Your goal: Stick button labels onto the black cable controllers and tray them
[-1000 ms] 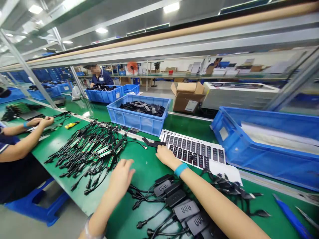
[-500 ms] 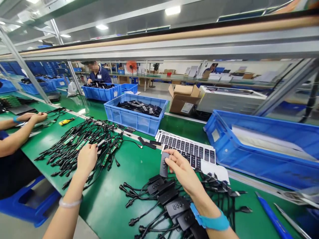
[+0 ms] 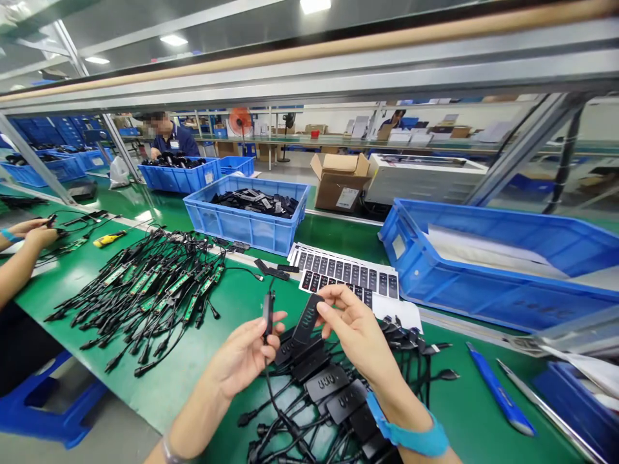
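Observation:
My left hand (image 3: 242, 354) is closed on a slim black cabled circuit strip (image 3: 267, 314), held upright over the green bench. My right hand (image 3: 355, 332), with a blue wristband, pinches a flat black cover piece (image 3: 307, 319) just beside it. Below both hands lies a heap of finished black cabled units (image 3: 333, 393). A big pile of bare cabled boards (image 3: 145, 290) spreads to my left. White label sheets (image 3: 345, 274) with dark stickers lie just beyond my right hand.
A blue bin of black parts (image 3: 249, 216) stands behind the pile, and a large blue tray (image 3: 483, 270) sits at right. A blue-handled tool (image 3: 493, 390) lies near the front right. A co-worker's hands (image 3: 29, 232) work at far left; another person sits across.
My left hand has lifted a cabled strip out of the left pile and brought it to the middle. My right hand has drawn the black cover piece in beside it.

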A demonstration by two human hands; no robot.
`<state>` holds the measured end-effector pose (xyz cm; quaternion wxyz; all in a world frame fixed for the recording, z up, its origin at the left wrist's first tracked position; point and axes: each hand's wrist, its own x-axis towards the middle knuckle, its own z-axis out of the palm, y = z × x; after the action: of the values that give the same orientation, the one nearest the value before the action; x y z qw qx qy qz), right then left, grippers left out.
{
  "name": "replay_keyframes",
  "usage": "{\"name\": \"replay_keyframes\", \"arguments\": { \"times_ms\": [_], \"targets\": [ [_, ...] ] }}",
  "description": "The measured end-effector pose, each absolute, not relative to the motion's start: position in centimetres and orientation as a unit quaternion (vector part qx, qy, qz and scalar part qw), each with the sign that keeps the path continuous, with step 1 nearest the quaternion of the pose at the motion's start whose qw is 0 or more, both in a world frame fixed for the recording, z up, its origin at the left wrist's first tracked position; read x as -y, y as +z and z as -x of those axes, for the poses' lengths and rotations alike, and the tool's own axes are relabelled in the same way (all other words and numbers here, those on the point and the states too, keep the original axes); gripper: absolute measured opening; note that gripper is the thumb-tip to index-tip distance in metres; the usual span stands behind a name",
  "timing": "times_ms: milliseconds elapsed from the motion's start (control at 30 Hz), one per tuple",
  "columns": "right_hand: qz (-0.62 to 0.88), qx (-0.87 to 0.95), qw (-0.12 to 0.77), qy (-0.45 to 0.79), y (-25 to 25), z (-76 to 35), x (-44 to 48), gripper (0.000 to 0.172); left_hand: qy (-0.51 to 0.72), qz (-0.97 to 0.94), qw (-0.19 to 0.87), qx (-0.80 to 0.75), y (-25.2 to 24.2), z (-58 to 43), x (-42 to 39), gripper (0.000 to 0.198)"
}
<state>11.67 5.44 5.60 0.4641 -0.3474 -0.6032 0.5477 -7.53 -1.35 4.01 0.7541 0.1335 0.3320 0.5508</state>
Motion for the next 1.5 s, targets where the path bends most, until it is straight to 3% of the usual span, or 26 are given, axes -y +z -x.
{"name": "replay_keyframes", "arguments": {
  "times_ms": [133,400,900,1067,1233,1500],
  "targets": [
    [0.358,0.604,0.439,0.560,5.5,-12.0,-5.4,0.030,0.525,-0.143,0.777,-0.317,3.1,5.4,2.1,0.044],
    [0.361,0.644,0.383,0.555,5.9,-11.7,-4.7,0.019,0.504,-0.355,0.680,-0.397,3.4,3.5,3.3,0.043],
    [0.365,0.659,0.354,0.554,5.7,-11.4,-4.1,0.015,0.505,-0.388,0.639,-0.431,3.6,3.6,3.8,0.043],
    [0.352,0.644,0.354,0.580,5.6,-11.4,-4.4,0.026,0.487,-0.470,0.563,-0.475,3.3,3.6,4.2,0.035],
    [0.284,0.648,0.297,0.641,5.3,-11.3,-4.7,0.034,0.421,-0.589,0.464,-0.511,3.1,4.1,4.4,0.036],
    [0.233,0.531,0.393,0.714,4.0,-10.8,-5.0,0.037,0.379,-0.647,0.403,-0.525,4.1,4.9,3.3,0.026]
  ]
}}
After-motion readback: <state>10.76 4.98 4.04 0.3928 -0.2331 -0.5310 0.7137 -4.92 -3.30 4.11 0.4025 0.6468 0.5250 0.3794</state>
